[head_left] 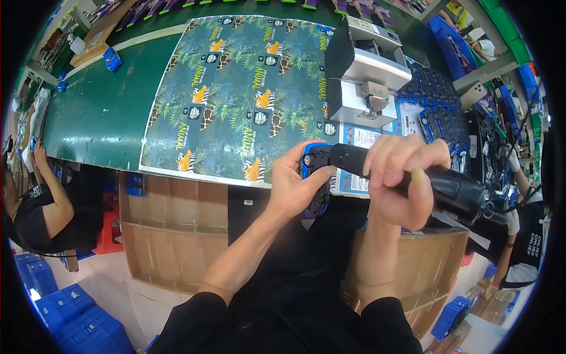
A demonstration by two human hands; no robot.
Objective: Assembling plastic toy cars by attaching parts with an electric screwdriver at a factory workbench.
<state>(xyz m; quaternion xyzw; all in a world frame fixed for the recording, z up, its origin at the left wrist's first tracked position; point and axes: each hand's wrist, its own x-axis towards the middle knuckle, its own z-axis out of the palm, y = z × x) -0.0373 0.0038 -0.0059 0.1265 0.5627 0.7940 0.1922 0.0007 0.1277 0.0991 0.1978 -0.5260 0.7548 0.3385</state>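
Observation:
My left hand (293,186) is closed around a toy car (320,158) with a blue body, its black underside turned up, just past the table's front edge. In my right hand (407,174) is a black electric screwdriver (457,193), held nearly level with fingers wrapped over its grip. Its front end points left and meets the car's underside beside my left thumb; the bit itself is hidden. Beyond the hands stands a grey metal screw feeder (365,74). Several black car undersides with blue edges (439,127) lie in rows to its right.
A printed animal-pattern sheet (236,100) covers the middle of the green table (97,121). Another blue toy car (112,59) lies at the far left. Cardboard boxes (168,253) flank my lap. A co-worker's arm (56,192) shows at left, and another person works at right.

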